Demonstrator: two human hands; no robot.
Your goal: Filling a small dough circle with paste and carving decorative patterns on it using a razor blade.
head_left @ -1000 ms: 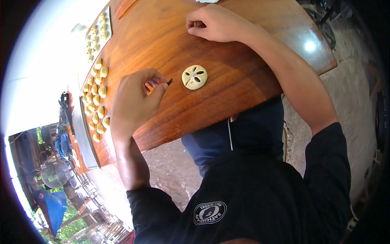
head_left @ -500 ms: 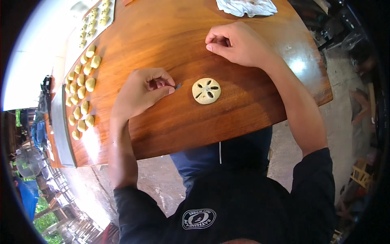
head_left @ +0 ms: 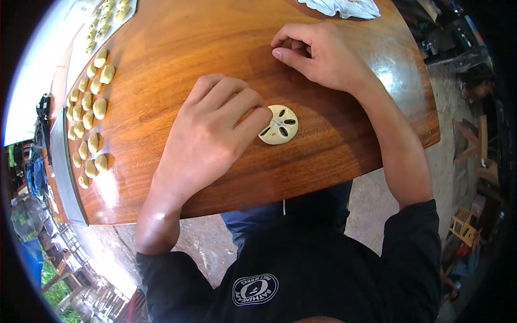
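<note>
On the wooden table (head_left: pixel 226 54) lies a flat, round, pale yellow piece of dough (head_left: pixel 278 138) with several slits showing dark filling. My left hand (head_left: pixel 221 124) reaches over its left edge, fingers bent and pinched together. The back of the hand hides its fingertips; half a second ago a small grey blade-like piece stuck out of that pinch. Farther back and to the right, my right hand (head_left: pixel 312 51) is held above the table, its fingers curled in and the thumb close to the index finger. Nothing shows in it.
Several yellow dough balls (head_left: pixel 99 109) stand in rows at the left. Beyond them is a pale tray (head_left: pixel 121 24) with shaped pieces. A grey strip (head_left: pixel 70 183) lies along the left edge, and a white cloth (head_left: pixel 344 6) at the far side.
My left hand has moved right and slightly away from me, from beside the dough disc to over its left edge. The right hand has hardly moved. The view has shifted a little.
</note>
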